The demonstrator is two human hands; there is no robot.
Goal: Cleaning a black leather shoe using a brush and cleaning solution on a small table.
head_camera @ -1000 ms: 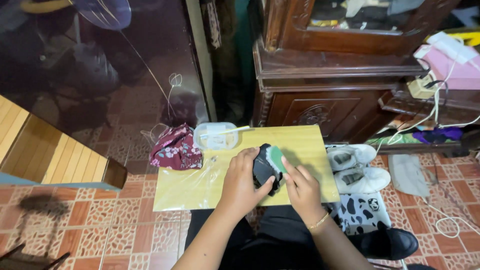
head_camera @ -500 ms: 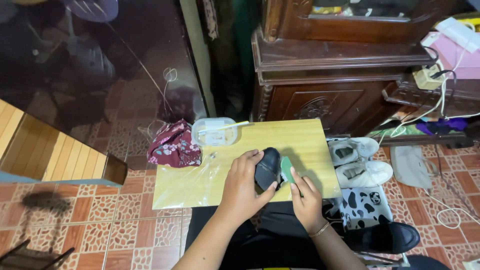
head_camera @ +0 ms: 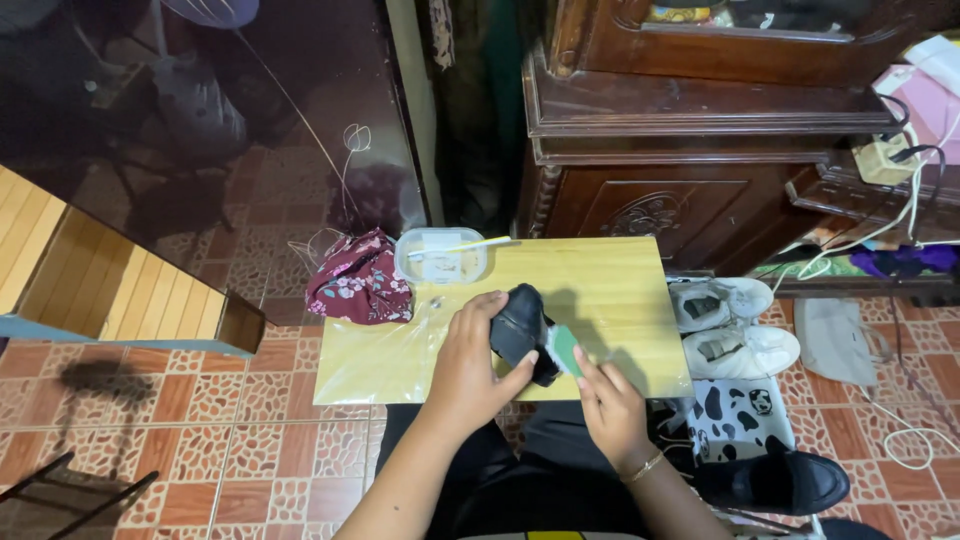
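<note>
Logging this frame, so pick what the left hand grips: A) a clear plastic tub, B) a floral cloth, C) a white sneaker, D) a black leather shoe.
D: the left hand wraps around the black leather shoe over the small wooden table, while the right hand presses a green sponge to it.

- A shallow, clear plastic container with rounded corners (head_camera: 441, 256) is sitting at the far left edge of the light wooden table (head_camera: 610, 280), whitish contents showing through, a thin pale stick lying across its rim.
- A flat pink box with a white lid (head_camera: 935, 85) is resting on the dark cabinet ledge, far right, partly cut off.
- No labels, signs or screens are showing.
</note>
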